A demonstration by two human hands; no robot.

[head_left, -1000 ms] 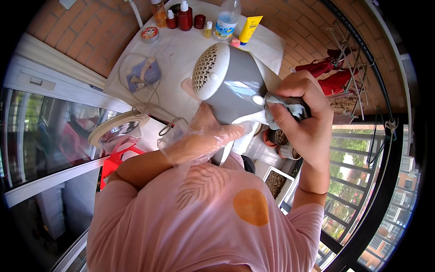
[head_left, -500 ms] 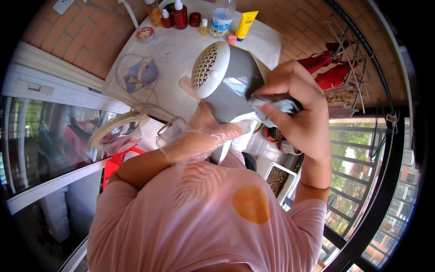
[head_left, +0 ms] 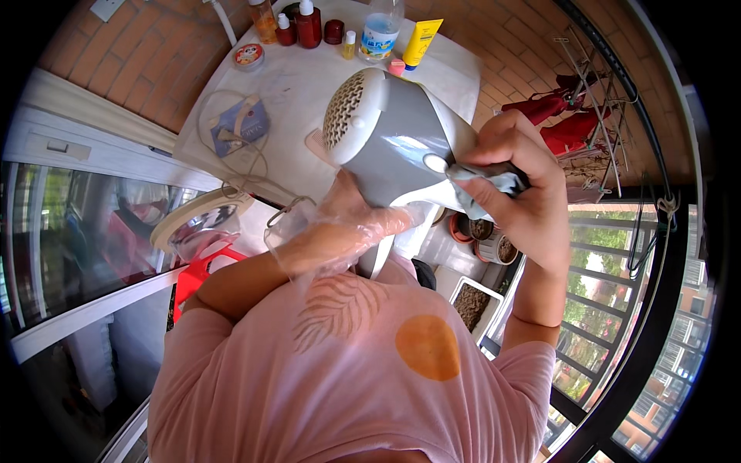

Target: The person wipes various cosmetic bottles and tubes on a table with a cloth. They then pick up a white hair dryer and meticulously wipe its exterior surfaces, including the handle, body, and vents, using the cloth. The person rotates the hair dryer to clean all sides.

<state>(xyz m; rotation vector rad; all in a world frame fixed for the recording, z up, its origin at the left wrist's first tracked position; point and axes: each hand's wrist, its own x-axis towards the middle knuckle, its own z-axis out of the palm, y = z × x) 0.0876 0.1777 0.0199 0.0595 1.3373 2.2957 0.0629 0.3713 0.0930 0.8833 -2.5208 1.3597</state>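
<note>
While the left hand (head_left: 351,224), covered in a thin clear plastic glove, grips the handle of a grey and white hair dryer (head_left: 394,143) from below, the right hand (head_left: 517,181) closes around a crumpled grey-white cloth (head_left: 482,181) and presses it against the dryer's rear side. Held up in front of the person's chest, the dryer sits above the near edge of the white counter (head_left: 301,92), its perforated cream grille facing toward the counter's far left. Along the counter's far edge stands a row of containers: an amber bottle (head_left: 264,21), two dark red bottles with white caps (head_left: 307,23), a small dark red jar (head_left: 333,31), a small yellow bottle with a white cap (head_left: 349,45), a clear plastic bottle with a blue and white label (head_left: 380,35), and a yellow tube (head_left: 421,42) leaning just beside it. Nearer the left corner lies a small round tin (head_left: 248,55) with a red rim. Further toward the person, a blue flat package (head_left: 239,127) lies among loops of white cord. Red garments (head_left: 563,123) hang on a drying rack to the right, well apart from the counter.
</note>
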